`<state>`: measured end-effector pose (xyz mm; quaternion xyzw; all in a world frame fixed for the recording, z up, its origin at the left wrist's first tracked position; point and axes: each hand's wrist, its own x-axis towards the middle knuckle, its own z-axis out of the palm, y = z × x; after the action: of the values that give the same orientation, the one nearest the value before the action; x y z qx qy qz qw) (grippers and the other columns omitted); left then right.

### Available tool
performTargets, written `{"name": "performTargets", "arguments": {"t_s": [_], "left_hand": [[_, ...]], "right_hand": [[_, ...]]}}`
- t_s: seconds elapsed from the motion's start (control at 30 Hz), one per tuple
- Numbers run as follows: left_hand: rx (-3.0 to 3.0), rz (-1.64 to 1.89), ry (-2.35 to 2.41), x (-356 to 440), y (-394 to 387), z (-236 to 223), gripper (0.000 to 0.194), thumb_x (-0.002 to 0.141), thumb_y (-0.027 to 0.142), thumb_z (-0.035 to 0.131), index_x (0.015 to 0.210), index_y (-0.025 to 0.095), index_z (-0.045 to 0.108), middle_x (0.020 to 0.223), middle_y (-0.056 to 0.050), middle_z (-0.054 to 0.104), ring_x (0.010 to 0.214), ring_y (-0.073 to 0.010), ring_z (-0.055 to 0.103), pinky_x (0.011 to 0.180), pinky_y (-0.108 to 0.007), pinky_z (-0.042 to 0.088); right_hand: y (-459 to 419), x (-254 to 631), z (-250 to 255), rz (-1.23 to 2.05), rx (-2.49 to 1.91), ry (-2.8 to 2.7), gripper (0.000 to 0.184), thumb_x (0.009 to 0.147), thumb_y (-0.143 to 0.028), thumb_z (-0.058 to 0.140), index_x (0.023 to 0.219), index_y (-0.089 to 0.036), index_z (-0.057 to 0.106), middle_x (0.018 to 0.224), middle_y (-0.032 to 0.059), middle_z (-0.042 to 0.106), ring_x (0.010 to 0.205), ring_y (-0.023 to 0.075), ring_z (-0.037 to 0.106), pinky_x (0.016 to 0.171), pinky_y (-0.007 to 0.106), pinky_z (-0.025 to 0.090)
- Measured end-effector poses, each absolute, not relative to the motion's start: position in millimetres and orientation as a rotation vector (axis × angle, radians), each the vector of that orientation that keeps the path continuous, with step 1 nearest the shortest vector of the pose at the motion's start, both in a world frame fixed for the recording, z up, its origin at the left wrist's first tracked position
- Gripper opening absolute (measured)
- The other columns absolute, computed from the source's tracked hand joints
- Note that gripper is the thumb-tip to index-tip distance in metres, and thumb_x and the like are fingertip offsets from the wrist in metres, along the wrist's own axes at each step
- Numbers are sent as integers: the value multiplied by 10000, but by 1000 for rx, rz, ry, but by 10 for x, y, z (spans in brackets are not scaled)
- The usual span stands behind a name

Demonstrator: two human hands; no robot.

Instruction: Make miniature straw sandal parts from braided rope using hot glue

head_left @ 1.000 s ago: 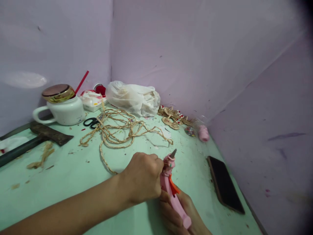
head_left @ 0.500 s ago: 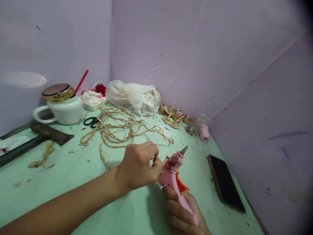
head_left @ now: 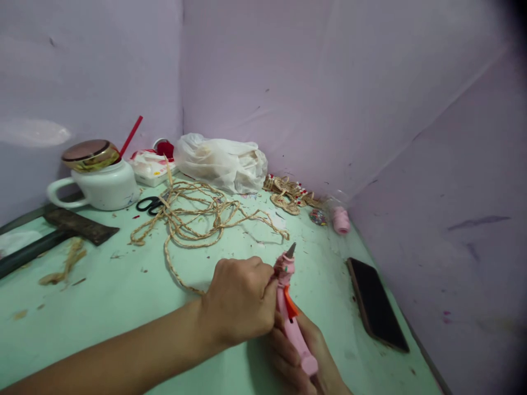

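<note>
Pink hot glue gun (head_left: 293, 332) with an orange trigger and metal nozzle is gripped by its handle in my right hand (head_left: 284, 354), the nozzle tilted up and away. My left hand (head_left: 242, 299) is closed right beside the gun's front end, its fingertips mostly hidden from view. A straw-coloured braided cord (head_left: 181, 277) runs from a loose tangle on the table to behind my left wrist, and its end in the fingers is hidden.
A hammer (head_left: 78, 226) and white mug (head_left: 105, 187) stand left, near black scissors (head_left: 149, 205). Behind are a white plastic bag (head_left: 224, 164) and woven pieces with beads (head_left: 288, 197). A pink thread spool (head_left: 341, 220) and a phone (head_left: 376, 304) lie right.
The glue gun has turned more upright and shifted slightly left. My left hand has lowered slightly and closed in against the gun, covering more of its side.
</note>
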<state>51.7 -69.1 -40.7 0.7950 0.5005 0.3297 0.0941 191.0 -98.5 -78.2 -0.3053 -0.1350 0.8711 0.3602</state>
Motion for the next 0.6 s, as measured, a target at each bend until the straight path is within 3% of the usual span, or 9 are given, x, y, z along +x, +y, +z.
{"name": "performTargets", "arguments": {"t_s": [0.23,0.4,0.6], "left_hand": [[2543,988,1558,556,-737,-436,204,744,131,417,594,174,549,532,-37,575,444,-170,527,445,-277,323],[2511,1160,1417,557,-672,-490,190,733,125,424,583,168,533,541,-18,554,461,-126,497,455,-244,315],[2196,1122,1750,354,-412,-452,159,701,171,443,589,175,555,580,-15,587,552,-147,527,537,-260,325]], "right_hand": [[-1038,1813,-757,2055,-1071,-557,646,810,-630,380,370,-163,450,246,-17,399,175,48,335,164,124,164],[-1039,1846,-761,2092,-1042,-507,537,811,-606,408,538,-157,515,299,-34,463,165,50,338,167,125,180],[-1010,1971,-702,1969,-1052,-511,469,776,-611,485,671,-158,542,368,-50,500,215,58,405,200,122,217]]}}
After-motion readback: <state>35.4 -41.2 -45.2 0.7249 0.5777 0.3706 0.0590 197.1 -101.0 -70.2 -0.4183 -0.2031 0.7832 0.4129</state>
